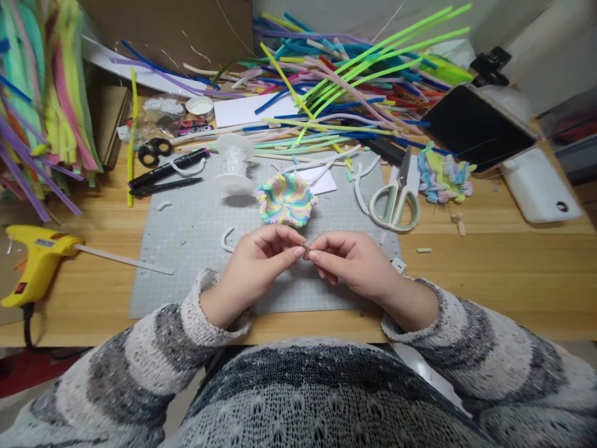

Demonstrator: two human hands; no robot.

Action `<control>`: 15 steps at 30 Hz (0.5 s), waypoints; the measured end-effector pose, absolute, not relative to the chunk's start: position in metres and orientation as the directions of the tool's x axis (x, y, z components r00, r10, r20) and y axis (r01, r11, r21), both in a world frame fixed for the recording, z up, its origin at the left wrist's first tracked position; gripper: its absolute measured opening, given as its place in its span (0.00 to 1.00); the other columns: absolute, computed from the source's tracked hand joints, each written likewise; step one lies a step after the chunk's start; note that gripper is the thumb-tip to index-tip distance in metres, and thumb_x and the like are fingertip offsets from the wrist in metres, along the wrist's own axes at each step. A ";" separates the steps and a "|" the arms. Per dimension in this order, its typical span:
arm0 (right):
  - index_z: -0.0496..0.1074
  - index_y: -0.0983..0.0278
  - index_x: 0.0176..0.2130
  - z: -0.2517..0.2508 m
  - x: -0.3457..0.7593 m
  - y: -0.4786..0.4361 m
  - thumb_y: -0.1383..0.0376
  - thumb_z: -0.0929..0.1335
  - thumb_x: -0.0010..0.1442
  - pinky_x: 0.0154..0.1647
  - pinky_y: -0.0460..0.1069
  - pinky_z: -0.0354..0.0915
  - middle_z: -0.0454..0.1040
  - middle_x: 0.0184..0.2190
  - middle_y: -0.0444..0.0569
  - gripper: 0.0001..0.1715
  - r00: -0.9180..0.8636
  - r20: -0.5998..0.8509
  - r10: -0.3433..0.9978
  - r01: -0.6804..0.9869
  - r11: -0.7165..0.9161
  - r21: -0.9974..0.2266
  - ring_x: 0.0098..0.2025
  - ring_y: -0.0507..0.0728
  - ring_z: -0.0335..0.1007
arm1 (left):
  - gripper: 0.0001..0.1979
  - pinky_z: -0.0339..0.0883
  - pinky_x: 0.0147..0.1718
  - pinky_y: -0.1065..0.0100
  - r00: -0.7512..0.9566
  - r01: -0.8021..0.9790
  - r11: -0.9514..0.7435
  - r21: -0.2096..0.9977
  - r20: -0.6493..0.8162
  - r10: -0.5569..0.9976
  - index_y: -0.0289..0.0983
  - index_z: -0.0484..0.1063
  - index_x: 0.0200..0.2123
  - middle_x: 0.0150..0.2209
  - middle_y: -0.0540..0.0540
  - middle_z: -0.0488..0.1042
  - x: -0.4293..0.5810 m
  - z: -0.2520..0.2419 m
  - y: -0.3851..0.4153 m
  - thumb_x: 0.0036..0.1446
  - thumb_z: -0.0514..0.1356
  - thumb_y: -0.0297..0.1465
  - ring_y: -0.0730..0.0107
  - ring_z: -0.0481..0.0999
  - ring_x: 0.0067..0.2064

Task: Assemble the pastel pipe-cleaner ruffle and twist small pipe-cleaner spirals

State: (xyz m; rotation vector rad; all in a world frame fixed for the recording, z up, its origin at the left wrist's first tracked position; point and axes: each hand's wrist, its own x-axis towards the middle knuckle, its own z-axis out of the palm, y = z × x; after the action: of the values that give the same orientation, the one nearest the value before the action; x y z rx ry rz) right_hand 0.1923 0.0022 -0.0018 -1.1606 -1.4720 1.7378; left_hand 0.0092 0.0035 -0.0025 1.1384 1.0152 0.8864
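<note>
My left hand (261, 261) and my right hand (349, 261) meet above the grey cutting mat (186, 249), fingertips pinched together on a tiny dark object (305, 247) that is too small to name. Both hands are closed in a pinch. Just beyond them on the mat lies a ruffled pastel pipe-cleaner flower (285, 199). A clear spool of thread (233, 165) stands left of the flower. A short white pipe-cleaner piece (227, 238) lies near my left hand.
Pale green scissors (396, 199) lie right of the flower, next to a pastel scrap pile (441, 174). A yellow glue gun (35, 261) rests at the left. Several loose pipe cleaners (345, 81) cover the back, a tablet (476, 127) leans at right, black markers (165, 174) at left.
</note>
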 end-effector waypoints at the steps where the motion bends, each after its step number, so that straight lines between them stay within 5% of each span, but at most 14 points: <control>1: 0.70 0.66 0.29 -0.002 0.192 0.001 0.61 0.68 0.58 0.20 0.43 0.56 0.67 0.19 0.39 0.10 -0.412 -0.186 0.892 0.145 -0.138 -0.980 0.19 0.45 0.59 | 0.08 0.67 0.33 0.73 0.278 -0.047 0.179 0.983 -0.159 0.947 0.36 0.72 0.34 0.31 0.50 0.73 0.010 -0.002 0.003 0.51 0.67 0.31 0.76 0.71 0.32; 8: 0.71 0.66 0.26 -0.002 0.192 -0.006 0.68 0.67 0.57 0.22 0.42 0.55 0.68 0.19 0.39 0.08 -0.348 0.155 0.924 0.473 0.316 -0.822 0.21 0.45 0.58 | 0.05 0.67 0.34 0.73 0.238 0.114 -0.001 0.993 -0.027 0.971 0.36 0.72 0.32 0.31 0.49 0.74 0.010 -0.003 -0.002 0.53 0.65 0.29 0.75 0.72 0.33; 15: 0.71 0.66 0.26 -0.003 0.193 -0.011 0.68 0.66 0.59 0.24 0.44 0.56 0.70 0.19 0.42 0.11 -0.361 0.294 0.885 0.616 0.463 -0.638 0.21 0.47 0.61 | 0.06 0.68 0.33 0.72 0.216 0.127 0.071 0.989 -0.098 0.971 0.36 0.72 0.31 0.31 0.49 0.75 0.013 -0.001 -0.003 0.52 0.66 0.32 0.74 0.73 0.33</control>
State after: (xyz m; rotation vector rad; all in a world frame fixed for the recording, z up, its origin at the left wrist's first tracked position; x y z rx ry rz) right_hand 0.1930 -0.0106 -0.0035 -1.2438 -2.1007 0.5689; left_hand 0.0132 -0.0029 -0.0013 1.3283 1.1649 0.9231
